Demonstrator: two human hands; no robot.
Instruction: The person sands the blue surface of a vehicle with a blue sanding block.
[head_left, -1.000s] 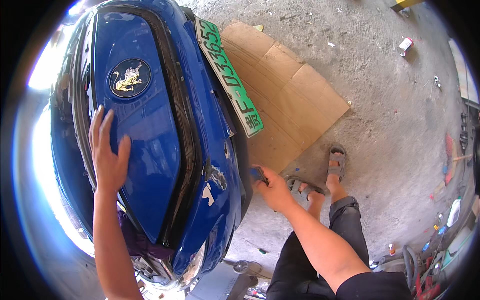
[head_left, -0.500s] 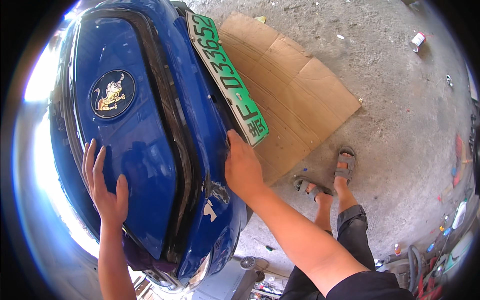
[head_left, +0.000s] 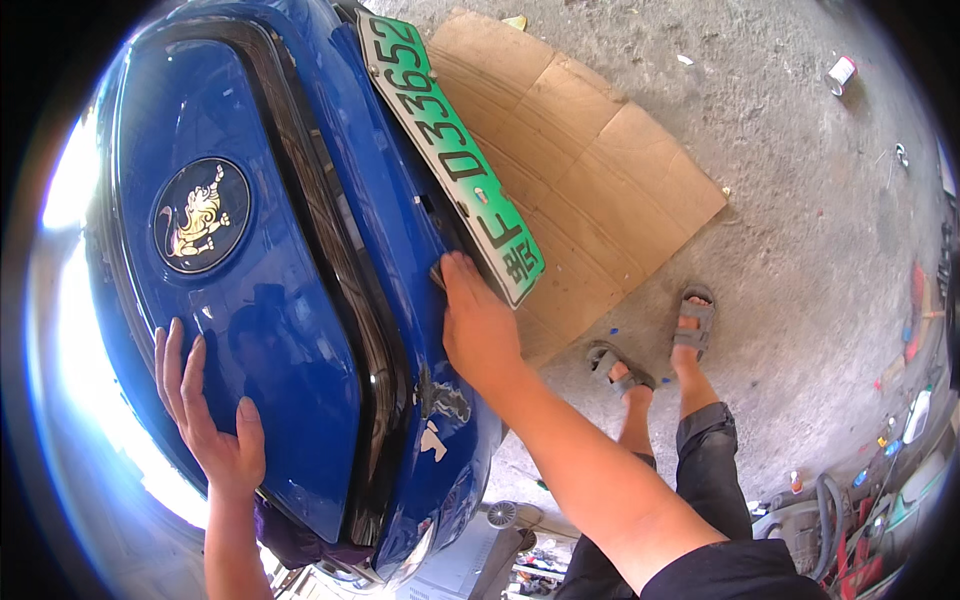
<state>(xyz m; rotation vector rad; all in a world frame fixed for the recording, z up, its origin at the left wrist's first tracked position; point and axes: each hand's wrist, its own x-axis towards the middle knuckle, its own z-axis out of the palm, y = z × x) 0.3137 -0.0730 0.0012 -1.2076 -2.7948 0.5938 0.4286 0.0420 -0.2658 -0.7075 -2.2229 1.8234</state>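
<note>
My left hand (head_left: 212, 430) lies on the glossy blue front panel (head_left: 285, 400) of a car, fingers spread and the palm over the paint. A round dark badge with a golden animal (head_left: 201, 215) sits on the panel beyond it. My right hand (head_left: 482, 330) presses against the blue bumper (head_left: 395, 215), its fingers curled together. A small dark edge shows at those fingertips; what it belongs to is hidden. Just beside the fingers is the lower corner of the green-and-white license plate (head_left: 455, 150). Below my right hand, the bumper has a scraped patch (head_left: 445, 402) and a pale chipped spot (head_left: 433, 442).
A flattened cardboard sheet (head_left: 600, 190) lies on the concrete floor (head_left: 780, 220) beside the car. My sandalled feet (head_left: 692, 320) stand near its corner. A can (head_left: 841, 75) lies at the far right. Bottles, a hose (head_left: 830, 520) and other clutter line the lower right.
My right hand has shifted slightly along the bumper, staying beside the plate. My left hand is still on the panel, now farther from the badge. The view has moved a little.
</note>
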